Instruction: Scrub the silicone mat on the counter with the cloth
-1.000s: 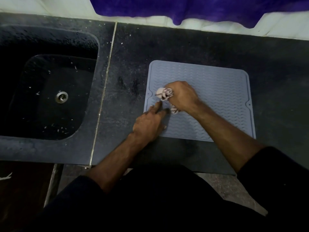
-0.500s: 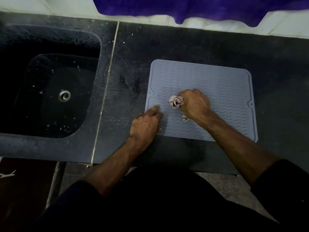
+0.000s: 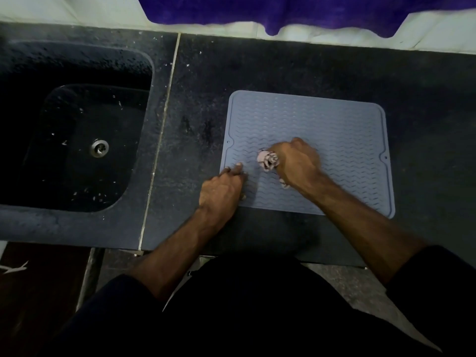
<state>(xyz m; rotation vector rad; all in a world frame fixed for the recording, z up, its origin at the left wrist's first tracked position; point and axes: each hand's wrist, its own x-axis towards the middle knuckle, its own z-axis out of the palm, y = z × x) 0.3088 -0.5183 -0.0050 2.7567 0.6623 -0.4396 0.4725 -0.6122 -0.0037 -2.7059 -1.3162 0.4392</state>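
Right hand (image 3: 296,161) gripped the balled cloth (image 3: 268,161) w/ curled fingers, pressed on the grey silicone mat (image 3: 334,130), which lay flat on the black counter (image 3: 283,65) right of the sink (image 3: 77,140). Left hand (image 3: 221,189), fingers straight, pinned the mat's near-left edge. Best approach, IMO: keep that edge pinned, short firm strokes along the wavy ridges.

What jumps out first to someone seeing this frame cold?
The pale blue-grey silicone mat, ribbed in wavy lines, lies flat on the dark counter right of centre. On it the right hand grips a balled-up pale cloth near the mat's middle, while the left hand presses its fingers on the mat's near-left edge. Left of the counter seam sits a black sink flecked with white bits, and purple fabric hangs along the top.
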